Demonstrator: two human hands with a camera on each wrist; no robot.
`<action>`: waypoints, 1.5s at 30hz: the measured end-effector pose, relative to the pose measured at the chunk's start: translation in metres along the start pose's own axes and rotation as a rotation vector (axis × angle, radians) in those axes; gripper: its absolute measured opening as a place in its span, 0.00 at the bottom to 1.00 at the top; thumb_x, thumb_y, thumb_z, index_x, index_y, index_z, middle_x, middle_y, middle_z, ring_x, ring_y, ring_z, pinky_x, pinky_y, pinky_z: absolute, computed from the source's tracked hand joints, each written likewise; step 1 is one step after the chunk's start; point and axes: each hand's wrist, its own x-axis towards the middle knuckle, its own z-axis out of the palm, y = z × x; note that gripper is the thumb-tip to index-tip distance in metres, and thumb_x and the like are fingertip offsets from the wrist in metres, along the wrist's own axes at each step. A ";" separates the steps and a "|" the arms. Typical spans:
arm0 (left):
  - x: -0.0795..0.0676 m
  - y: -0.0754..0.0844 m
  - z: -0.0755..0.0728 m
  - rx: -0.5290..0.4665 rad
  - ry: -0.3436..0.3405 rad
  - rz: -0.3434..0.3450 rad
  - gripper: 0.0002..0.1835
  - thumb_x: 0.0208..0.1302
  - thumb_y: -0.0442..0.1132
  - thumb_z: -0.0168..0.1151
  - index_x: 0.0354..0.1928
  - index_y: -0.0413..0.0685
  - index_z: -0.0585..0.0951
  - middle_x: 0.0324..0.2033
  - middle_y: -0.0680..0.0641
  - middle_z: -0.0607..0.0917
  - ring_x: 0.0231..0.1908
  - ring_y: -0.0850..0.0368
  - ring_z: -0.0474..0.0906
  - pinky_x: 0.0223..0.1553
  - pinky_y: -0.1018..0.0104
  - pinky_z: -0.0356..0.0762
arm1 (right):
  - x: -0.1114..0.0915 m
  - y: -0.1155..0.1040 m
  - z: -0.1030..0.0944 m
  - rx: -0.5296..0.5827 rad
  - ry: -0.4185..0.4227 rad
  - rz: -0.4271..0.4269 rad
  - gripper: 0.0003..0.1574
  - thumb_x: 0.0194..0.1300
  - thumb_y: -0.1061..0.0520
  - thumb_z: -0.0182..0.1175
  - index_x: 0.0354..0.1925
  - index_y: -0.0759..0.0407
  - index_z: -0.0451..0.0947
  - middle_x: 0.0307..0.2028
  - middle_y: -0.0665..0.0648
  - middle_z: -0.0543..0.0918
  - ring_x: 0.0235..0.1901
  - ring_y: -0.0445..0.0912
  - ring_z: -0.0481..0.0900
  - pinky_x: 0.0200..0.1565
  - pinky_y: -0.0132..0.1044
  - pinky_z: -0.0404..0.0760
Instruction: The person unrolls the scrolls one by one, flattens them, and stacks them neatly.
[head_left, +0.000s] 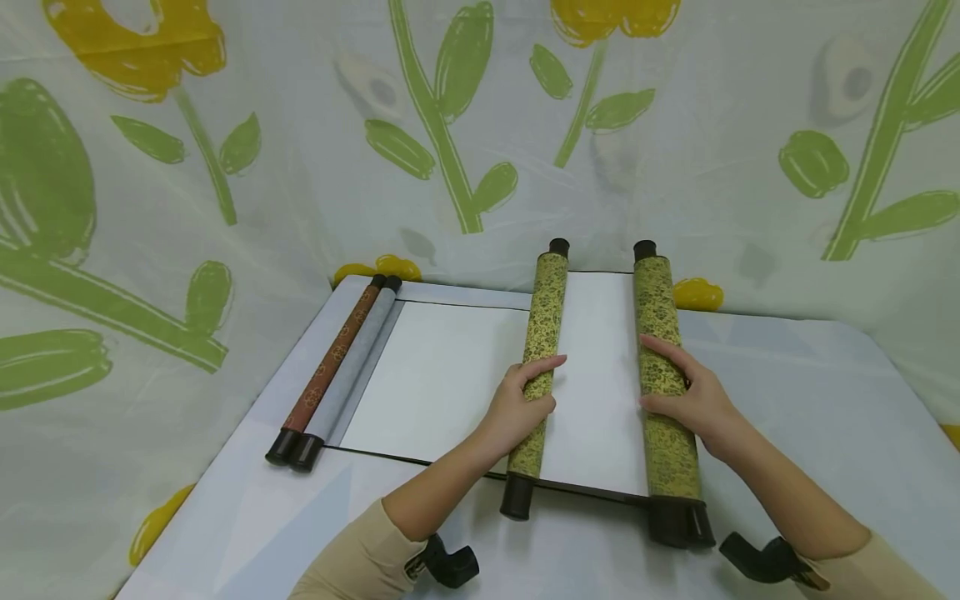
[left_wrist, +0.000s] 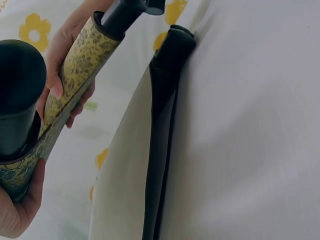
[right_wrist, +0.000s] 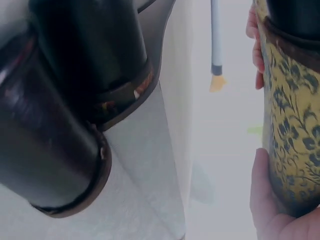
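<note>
My left hand (head_left: 517,408) grips a narrow gold roll with a dark floral pattern (head_left: 549,308), thumb and fingers around its middle. To its right, my right hand (head_left: 693,396) holds a thicker roll of the same gold pattern (head_left: 667,454) from its right side. Between the two rolls lies a stretch of white scroll sheet (head_left: 596,375). Both rolls have black end caps, such as the wide cap (head_left: 678,521) on the right one. The right wrist view shows a gold roll (right_wrist: 295,130) close up with fingers on it; the far side of each hand is hidden.
Left of the gold rolls lies another white sheet (head_left: 442,375) with thin dark edges. At its left end, a red-brown patterned roll (head_left: 337,362) and a grey roll (head_left: 358,358) lie side by side. A flower-printed cloth (head_left: 300,167) hangs behind the table.
</note>
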 end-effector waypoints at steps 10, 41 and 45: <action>-0.001 0.001 -0.002 0.059 0.031 -0.027 0.30 0.53 0.35 0.67 0.59 0.67 0.76 0.58 0.45 0.69 0.59 0.47 0.64 0.47 0.52 0.69 | 0.000 0.004 0.007 0.018 0.067 0.004 0.51 0.56 0.61 0.66 0.73 0.52 0.53 0.72 0.63 0.49 0.65 0.59 0.56 0.55 0.48 0.69; -0.002 -0.004 -0.013 0.060 0.014 -0.033 0.29 0.56 0.25 0.59 0.59 0.60 0.78 0.64 0.36 0.62 0.61 0.40 0.60 0.26 0.69 0.66 | -0.001 0.009 0.000 0.017 -0.008 -0.037 0.50 0.57 0.63 0.65 0.72 0.54 0.53 0.72 0.64 0.49 0.70 0.62 0.42 0.60 0.54 0.59; 0.000 -0.005 -0.016 0.050 0.014 -0.028 0.31 0.55 0.24 0.58 0.60 0.59 0.77 0.64 0.36 0.63 0.64 0.40 0.58 0.26 0.70 0.66 | -0.002 0.009 -0.002 0.032 -0.025 -0.008 0.48 0.57 0.64 0.63 0.72 0.53 0.55 0.72 0.64 0.47 0.69 0.61 0.47 0.50 0.34 0.69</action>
